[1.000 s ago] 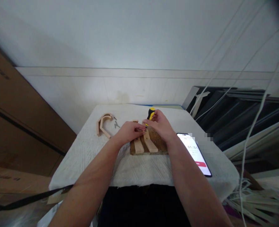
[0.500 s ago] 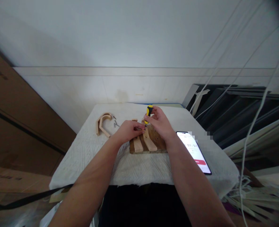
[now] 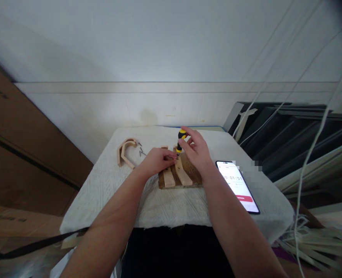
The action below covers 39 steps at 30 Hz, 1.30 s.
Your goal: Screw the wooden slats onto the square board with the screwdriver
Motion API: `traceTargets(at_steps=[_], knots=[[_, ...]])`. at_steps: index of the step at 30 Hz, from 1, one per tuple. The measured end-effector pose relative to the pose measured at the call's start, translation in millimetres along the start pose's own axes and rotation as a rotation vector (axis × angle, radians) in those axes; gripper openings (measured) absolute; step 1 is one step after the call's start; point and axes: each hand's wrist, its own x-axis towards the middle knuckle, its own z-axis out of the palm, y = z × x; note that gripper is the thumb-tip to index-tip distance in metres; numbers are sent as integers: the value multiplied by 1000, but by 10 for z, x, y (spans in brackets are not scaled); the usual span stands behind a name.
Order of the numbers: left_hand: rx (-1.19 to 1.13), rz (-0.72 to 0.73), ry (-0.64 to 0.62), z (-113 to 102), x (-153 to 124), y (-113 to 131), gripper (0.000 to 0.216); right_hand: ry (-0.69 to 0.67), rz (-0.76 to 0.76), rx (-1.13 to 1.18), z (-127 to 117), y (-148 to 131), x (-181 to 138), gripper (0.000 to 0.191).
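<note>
My right hand is closed around the yellow and black handle of a short screwdriver. The screwdriver stands nearly upright, its tip down at a curved pale wooden piece. My left hand has its fingers pinched together near the tip, by that piece; whatever they hold is too small to make out. A second wooden piece lies alongside, partly under my left hand. Both pieces rest on a brown wooden board with small holes in it.
Two curved wooden hooks and several loose screws lie on the left of the white cloth. A phone showing a timer lies on the right. Behind the table is a wall; dark panels and hanging white cables stand at the right.
My right hand has turned the screwdriver handle and shifted its grip, with the index finger now over the top. The screwdriver is more upright. My left hand has stayed in place.
</note>
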Motion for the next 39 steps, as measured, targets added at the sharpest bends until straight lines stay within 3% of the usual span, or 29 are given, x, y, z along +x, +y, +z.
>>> traceTargets(at_steps=[4, 9, 13, 19, 27, 32, 39], knots=[[-24, 19, -4, 15, 0, -37, 26, 78, -114, -21, -64, -84, 11, 26], [-38, -2, -3, 19, -5, -41, 25, 149, 61, 55, -47, -109, 22, 15], [-53, -1, -6, 13, -10, -20, 25, 213, 137, 106, -20, -107, 34, 19], [-39, -6, 10, 9, -10, -6, 24, 101, 0, 56, -56, -143, 17, 16], [4, 25, 3, 11, -1, -30, 23, 156, 58, 46, -7, -69, 36, 11], [13, 31, 8, 15, 6, -42, 23, 45, 46, 62, 14, -76, 24, 32], [-31, 14, -2, 16, -8, -35, 23, 63, 84, 90, 3, -25, 25, 21]])
